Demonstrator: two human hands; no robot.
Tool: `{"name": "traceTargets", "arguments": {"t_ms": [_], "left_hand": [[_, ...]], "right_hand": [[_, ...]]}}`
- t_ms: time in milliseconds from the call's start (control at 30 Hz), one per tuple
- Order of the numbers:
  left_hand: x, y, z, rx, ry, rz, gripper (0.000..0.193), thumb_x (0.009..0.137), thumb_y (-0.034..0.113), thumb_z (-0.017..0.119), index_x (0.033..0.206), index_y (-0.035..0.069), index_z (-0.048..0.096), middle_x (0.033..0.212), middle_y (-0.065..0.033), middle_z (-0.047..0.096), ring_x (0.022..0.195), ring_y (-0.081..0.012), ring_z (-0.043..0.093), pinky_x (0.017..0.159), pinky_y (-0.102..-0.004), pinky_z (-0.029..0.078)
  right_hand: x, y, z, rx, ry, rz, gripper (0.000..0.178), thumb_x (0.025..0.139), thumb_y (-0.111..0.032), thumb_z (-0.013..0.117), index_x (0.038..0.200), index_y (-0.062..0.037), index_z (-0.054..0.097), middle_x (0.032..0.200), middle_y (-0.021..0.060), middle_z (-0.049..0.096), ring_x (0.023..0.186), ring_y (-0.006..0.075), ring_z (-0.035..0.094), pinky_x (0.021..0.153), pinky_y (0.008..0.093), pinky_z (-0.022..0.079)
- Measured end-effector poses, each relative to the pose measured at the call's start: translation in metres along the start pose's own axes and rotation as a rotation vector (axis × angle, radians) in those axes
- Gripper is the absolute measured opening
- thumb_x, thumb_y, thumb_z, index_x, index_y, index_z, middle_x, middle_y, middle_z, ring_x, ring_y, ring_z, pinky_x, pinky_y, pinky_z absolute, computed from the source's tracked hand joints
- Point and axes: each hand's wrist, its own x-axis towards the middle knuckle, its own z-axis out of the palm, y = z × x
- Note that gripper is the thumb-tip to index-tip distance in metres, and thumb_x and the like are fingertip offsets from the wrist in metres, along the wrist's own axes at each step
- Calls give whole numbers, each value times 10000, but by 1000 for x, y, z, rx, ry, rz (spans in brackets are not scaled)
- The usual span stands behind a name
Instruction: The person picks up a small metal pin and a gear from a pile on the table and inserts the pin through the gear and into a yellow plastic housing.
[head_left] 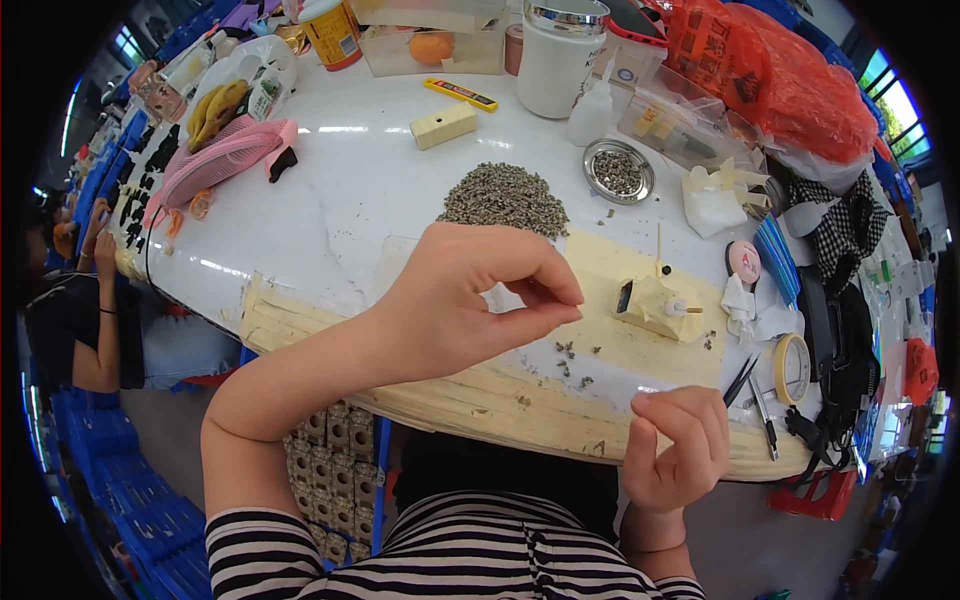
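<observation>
By the bench's [340, 190] front edge, the left hand [450, 285] presses its fingertips together, the right hand [680, 450] curls loosely – can't tell if holding anything. Mid-bench, a big pile of bits [505, 198] seems left – what's done, I can't tell.

worktop [330, 180]: heap of small parts [505, 200] mid; left hand [450, 290] before it, right hand [680, 445] over near edge. dish [590, 166] right of heap, more parts in it. block [443, 126] behind heap, to left. second block [660, 312] right of left hand. tweezers [740, 381] left of tape roll [781, 372].
</observation>
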Motion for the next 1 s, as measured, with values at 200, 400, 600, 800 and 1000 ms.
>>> {"name": "traceTargets", "arguments": {"t_ms": [200, 400, 600, 800, 1000], "left_hand": [[18, -4, 20, -167, -109, 16, 132, 838, -48, 751, 958, 6, 741, 918, -73, 736, 845, -140, 696, 736, -255, 562], [5, -13, 26, -699, -147, -462, 219, 875, -67, 723, 1070, -11, 641, 1009, -95, 708, 972, -157, 699, 874, -286, 583], [6, -14, 26, -738, -194, -584, 304, 859, -77, 741, 1031, 43, 520, 978, -101, 713, 939, -139, 711, 834, -262, 586], [3, -13, 29, -750, -178, -566, 305, 857, -72, 747, 1013, 49, 513, 959, -95, 715, 924, -131, 713, 807, -245, 586], [3, -10, 29, -765, -192, -577, 318, 854, -69, 751, 1032, 50, 516, 962, -95, 714, 937, -136, 712, 819, -249, 587]], "right_hand": [[23, 5, 20, -11, 13, 12, 274, 751, 46, 762, 1012, -17, 707, 858, 88, 688, 727, 253, 634, 653, 339, 502], [21, 8, 26, -12, 11, 14, 294, 734, 54, 788, 1008, -20, 712, 869, 82, 692, 727, 241, 634, 645, 325, 498], [20, 9, 27, -13, -11, 9, 285, 726, 58, 787, 991, -18, 712, 874, 80, 698, 727, 239, 632, 641, 324, 498], [20, 11, 28, -4, 4, 6, 250, 722, 69, 780, 942, -14, 696, 844, 82, 678, 708, 241, 622, 612, 332, 486], [20, 10, 31, 6, 8, 21, 210, 745, 63, 776, 908, -15, 669, 810, 87, 653, 691, 252, 608, 606, 337, 482]]}}
